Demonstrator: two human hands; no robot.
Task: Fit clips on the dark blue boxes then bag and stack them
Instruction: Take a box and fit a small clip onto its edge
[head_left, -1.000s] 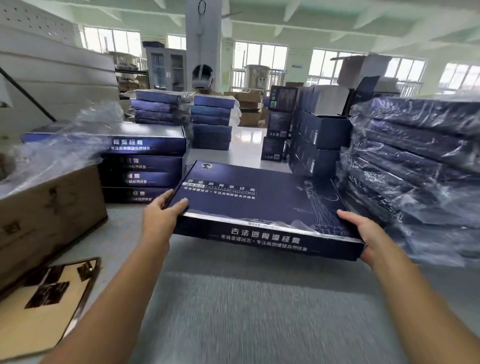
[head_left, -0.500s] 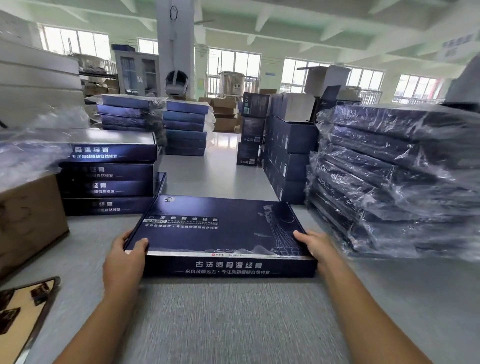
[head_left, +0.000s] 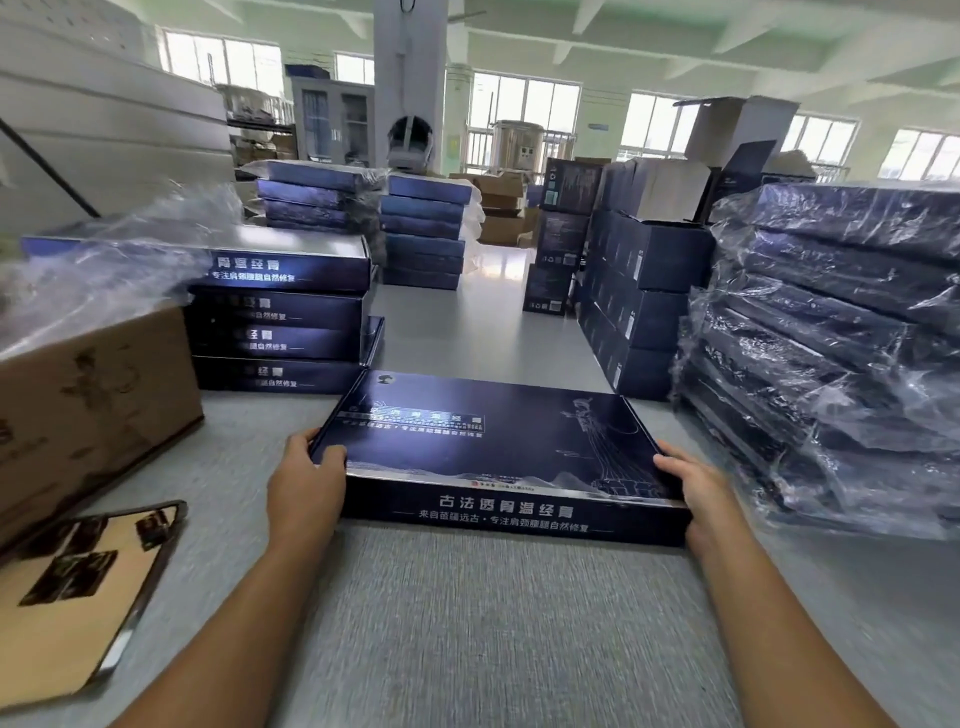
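Gripping the dark blue box at its two near corners, the left hand is curling its thumb over the lid edge while the right hand is wrapping fingers over the opposite edge. The box is lying flat on the grey table, just in front of the unbagged stack. Pushed further, it is likely risking a bump against that stack or snagging the bagged stack to the right. Any clips are staying out of sight, and the dark pieces on the tan tray are blurring beyond recognition.
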